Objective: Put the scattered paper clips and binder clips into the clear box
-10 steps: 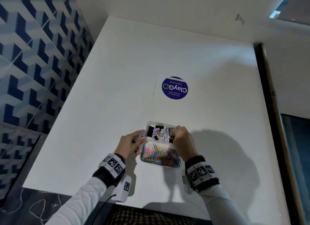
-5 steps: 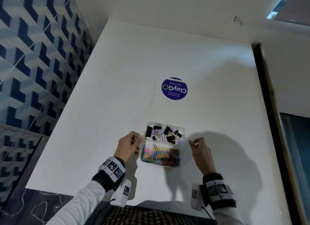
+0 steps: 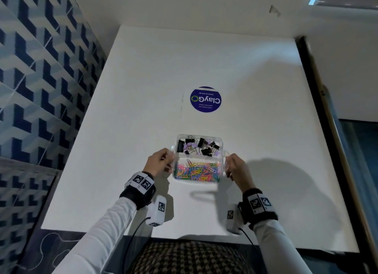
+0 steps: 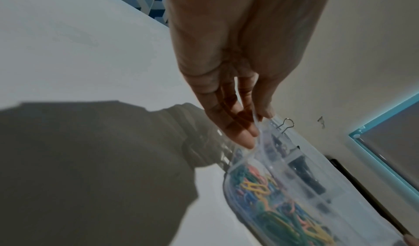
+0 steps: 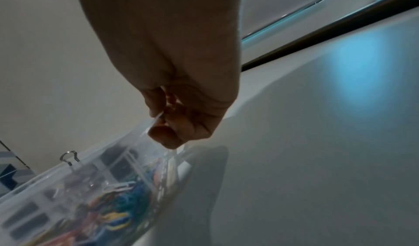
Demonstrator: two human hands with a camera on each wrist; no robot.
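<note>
Clear box [image 3: 221, 139] sat on the white table [image 3: 133, 89], near its front edge, between your 2 hands. Black and lilac binder clips [image 3: 199, 147] filled its far compartment, coloured paper clips [image 3: 197, 171] the near one. Your left hand [image 3: 158, 163] pinched the left side tab; your right hand [image 3: 237, 167] pinched the right tab. Beyond lay a round blue sticker [image 3: 206, 99].
</note>
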